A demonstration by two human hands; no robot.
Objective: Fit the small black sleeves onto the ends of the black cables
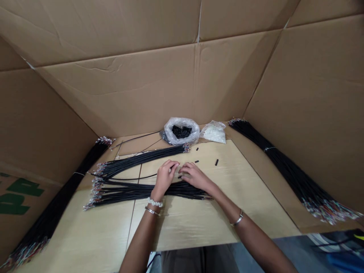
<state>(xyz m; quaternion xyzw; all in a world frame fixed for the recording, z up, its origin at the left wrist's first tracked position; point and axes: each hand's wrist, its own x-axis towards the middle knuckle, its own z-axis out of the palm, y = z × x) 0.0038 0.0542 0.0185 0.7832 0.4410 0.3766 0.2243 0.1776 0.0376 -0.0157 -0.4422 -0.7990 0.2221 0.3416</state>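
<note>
My left hand (167,175) is closed in a pinch on the end of a thin black cable (129,179), which trails off to the left. Close beside it, my right hand (195,175) has its fingers bent together, facing the left fingertips. A short dark piece shows at its thumb tip; whether it is gripped I cannot tell. Under both hands lies a loose bundle of black cables (122,191) with bare, coloured wire ends at the left. Another cable bundle (148,157) lies just behind. Short black tubes (216,162) are scattered right of the hands.
An open plastic bag (182,131) of black pieces stands at the back, beside a clear bag (214,132) of white pieces. Large tied cable bundles lie at the left (68,189) and right (280,159). Cardboard walls (127,87) enclose the table (227,212) on three sides.
</note>
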